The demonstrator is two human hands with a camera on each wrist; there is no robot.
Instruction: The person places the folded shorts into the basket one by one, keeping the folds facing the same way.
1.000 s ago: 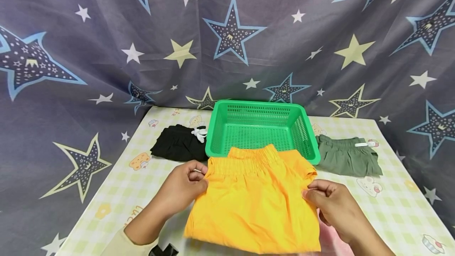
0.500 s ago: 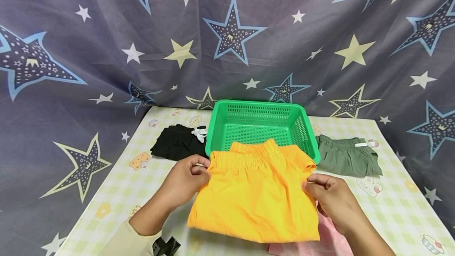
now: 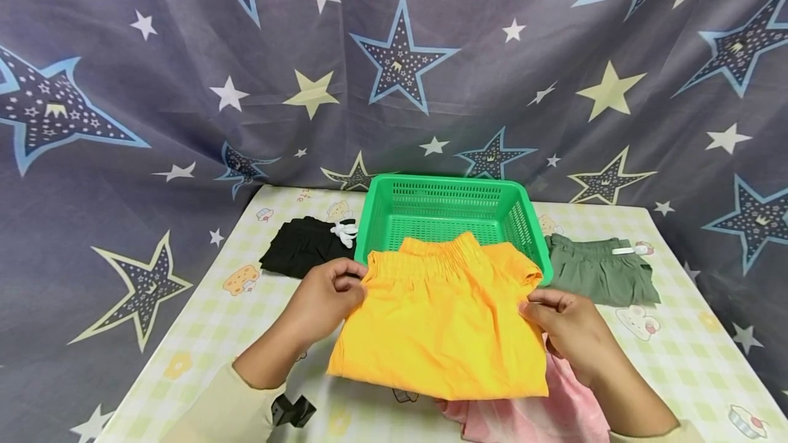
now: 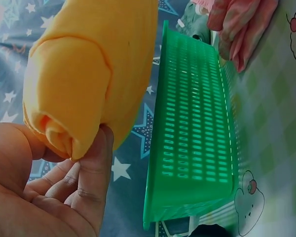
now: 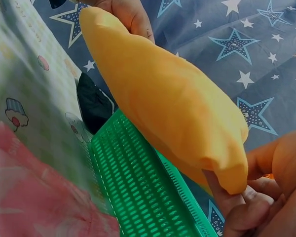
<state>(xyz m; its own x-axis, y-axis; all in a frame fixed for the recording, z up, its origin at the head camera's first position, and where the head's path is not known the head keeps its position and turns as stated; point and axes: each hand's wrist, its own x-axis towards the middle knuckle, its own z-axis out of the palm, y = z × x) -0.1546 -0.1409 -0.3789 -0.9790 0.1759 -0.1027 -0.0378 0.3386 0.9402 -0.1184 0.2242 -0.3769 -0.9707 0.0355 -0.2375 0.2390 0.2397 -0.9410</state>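
Folded yellow shorts (image 3: pixel 443 327) with a gathered elastic waist hang between both hands in the head view, waist end toward the basket. The left hand (image 3: pixel 326 299) pinches their left edge; in the left wrist view its thumb and fingers grip a rolled yellow corner (image 4: pixel 69 98). The right hand (image 3: pixel 572 333) pinches the opposite edge, and the right wrist view shows its fingers under the yellow cloth (image 5: pixel 177 108). Both wrist views show the shorts held above the table. A green plastic basket (image 3: pixel 538 241) stands just beyond, its near rim partly hidden by the shorts.
Folded black shorts (image 3: pixel 301 248) with a white drawstring lie left of the basket. Folded grey-green shorts (image 3: pixel 606 275) lie to its right. A pink garment (image 3: pixel 566 402) rests beneath the right forearm on the checked tablecloth (image 3: pixel 203 333). A star-patterned curtain (image 3: pixel 185 74) hangs behind.
Both hands have raised the yellow shorts and carried them forward toward the basket. More of the pink garment now shows under them. The basket and other shorts stay put.
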